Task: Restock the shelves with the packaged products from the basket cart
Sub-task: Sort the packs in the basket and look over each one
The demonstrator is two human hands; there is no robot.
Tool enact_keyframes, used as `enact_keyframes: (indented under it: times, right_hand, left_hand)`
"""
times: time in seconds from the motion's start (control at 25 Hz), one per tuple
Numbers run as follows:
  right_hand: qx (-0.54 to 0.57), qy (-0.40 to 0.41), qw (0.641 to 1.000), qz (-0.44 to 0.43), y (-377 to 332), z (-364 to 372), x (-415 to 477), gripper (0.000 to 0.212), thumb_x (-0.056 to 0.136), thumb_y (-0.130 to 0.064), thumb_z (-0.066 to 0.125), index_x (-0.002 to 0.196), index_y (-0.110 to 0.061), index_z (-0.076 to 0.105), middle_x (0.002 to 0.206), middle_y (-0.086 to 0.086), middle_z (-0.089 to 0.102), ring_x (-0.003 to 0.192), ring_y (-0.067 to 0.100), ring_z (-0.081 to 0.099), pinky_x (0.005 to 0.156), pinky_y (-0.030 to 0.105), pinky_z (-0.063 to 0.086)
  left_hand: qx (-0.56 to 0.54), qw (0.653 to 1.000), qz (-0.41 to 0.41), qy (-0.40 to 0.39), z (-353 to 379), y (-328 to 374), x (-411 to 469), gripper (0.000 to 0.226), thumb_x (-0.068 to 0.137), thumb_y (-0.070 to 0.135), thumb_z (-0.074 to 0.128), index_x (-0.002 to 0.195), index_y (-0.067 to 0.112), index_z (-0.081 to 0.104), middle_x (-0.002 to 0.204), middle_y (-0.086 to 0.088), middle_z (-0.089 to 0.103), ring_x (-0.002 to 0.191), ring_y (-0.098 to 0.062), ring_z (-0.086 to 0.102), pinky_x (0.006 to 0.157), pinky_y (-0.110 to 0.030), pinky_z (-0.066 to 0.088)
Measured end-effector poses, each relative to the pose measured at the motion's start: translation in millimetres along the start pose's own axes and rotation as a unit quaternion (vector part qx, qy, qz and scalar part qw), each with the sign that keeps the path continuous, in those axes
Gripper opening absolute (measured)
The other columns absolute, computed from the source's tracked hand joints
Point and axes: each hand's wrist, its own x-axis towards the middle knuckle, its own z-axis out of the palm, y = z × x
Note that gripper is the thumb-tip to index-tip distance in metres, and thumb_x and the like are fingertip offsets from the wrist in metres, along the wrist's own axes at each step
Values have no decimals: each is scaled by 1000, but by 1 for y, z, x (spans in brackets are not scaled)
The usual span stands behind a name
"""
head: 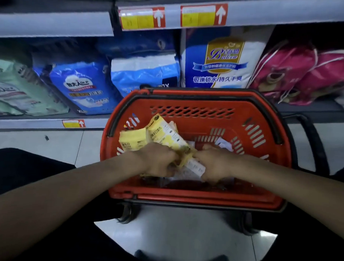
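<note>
A red basket cart (199, 111) stands on the floor in front of the low shelf (39, 122). Inside it lie several yellow and white product packs (167, 134). My left hand (156, 159) grips a bunch of the yellow packs at the basket's near left. My right hand (215, 163) is curled round a white pack (195, 167) just beside it. More white packs (223, 145) lie on the basket's floor behind my right hand. Both forearms reach in from the bottom corners.
The low shelf holds big blue and white packs (144, 74), a green pack (15, 92) at the left and pink bags (307, 75) at the right. Price tags (141, 17) hang on the upper shelf edge. A black cart handle (314, 140) sticks out at the right.
</note>
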Motion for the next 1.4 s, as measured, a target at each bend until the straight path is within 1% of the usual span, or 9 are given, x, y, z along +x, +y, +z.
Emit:
enact_keyframes:
  times: [0.2, 0.52, 0.72, 0.88, 1.0, 1.12, 1.24, 1.32, 1.4]
  right_hand:
    - [-57, -23, 998, -31, 3, 23, 4, 55, 88, -14, 64, 141, -20, 47, 143, 9, 48, 118, 31, 60, 92, 46, 56]
    - [-122, -4, 991, -53, 8, 21, 2, 45, 91, -16, 63, 134, -19, 50, 142, 10, 48, 120, 33, 56, 93, 44, 53]
    - [-141, 15, 990, -24, 16, 11, -4, 46, 96, -20, 61, 141, -18, 50, 132, 10, 53, 121, 32, 56, 87, 37, 42]
    - [-124, 3, 992, -5, 27, 1, -16, 46, 95, -29, 62, 139, -21, 51, 128, 7, 59, 120, 27, 59, 81, 30, 28]
    - [-112, -36, 993, 8, 35, -2, -25, 42, 91, -22, 68, 131, -22, 53, 127, 3, 61, 110, 23, 63, 72, 24, 30]
    - [-73, -49, 996, 18, 42, 0, -29, 50, 84, -21, 75, 129, -23, 52, 120, -1, 60, 93, 18, 53, 58, 26, 38]
    - [-7, -41, 999, 22, 44, -2, -30, 58, 81, -29, 79, 132, -22, 52, 113, -1, 63, 91, 15, 54, 72, 32, 53]
    - [61, -28, 997, 25, 43, -6, -31, 60, 83, -36, 79, 133, -18, 52, 102, -3, 59, 91, 16, 56, 71, 29, 49]
    - [104, -17, 994, 34, 41, -12, -32, 61, 89, -41, 75, 138, -14, 50, 91, -6, 54, 83, 16, 55, 61, 30, 41]
  left_hand:
    - [95, 993, -21, -74, 50, -1, 14, 44, 100, 40, 53, 138, 18, 59, 126, -12, 65, 102, -32, 68, 66, -36, 37]
    - [34, 994, -56, -89, 55, 17, 26, 33, 101, 16, 54, 132, 7, 61, 127, -16, 68, 114, -36, 67, 73, -37, 43]
    - [8, 997, -15, -73, 27, 19, 23, 24, 94, 28, 56, 107, 17, 74, 102, -7, 73, 95, -29, 69, 69, -34, 47]
    - [17, 1000, 11, -21, -14, 23, 22, 25, 93, 41, 53, 82, 21, 64, 82, 3, 59, 86, -26, 61, 58, -32, 32]
    - [-82, 996, 28, 34, -37, 18, 15, 30, 85, 44, 58, 66, 21, 53, 94, -2, 57, 96, -25, 58, 65, -36, 46]
    - [-221, 970, 13, 99, -61, 12, 4, 35, 92, 27, 72, 68, 6, 59, 111, -12, 59, 94, -26, 61, 77, -37, 53]
    - [-369, 921, -10, 122, -87, 1, -9, 40, 95, 23, 70, 69, -7, 63, 107, -33, 63, 85, -32, 65, 67, -26, 56]
    - [-440, 885, -36, 146, -99, -9, -16, 41, 89, 33, 67, 70, -4, 66, 95, -22, 70, 84, -31, 66, 77, -38, 55]
    - [-520, 830, -54, 195, -110, -13, -23, 36, 92, 28, 59, 72, -2, 62, 78, -8, 66, 76, -19, 62, 76, -34, 52]
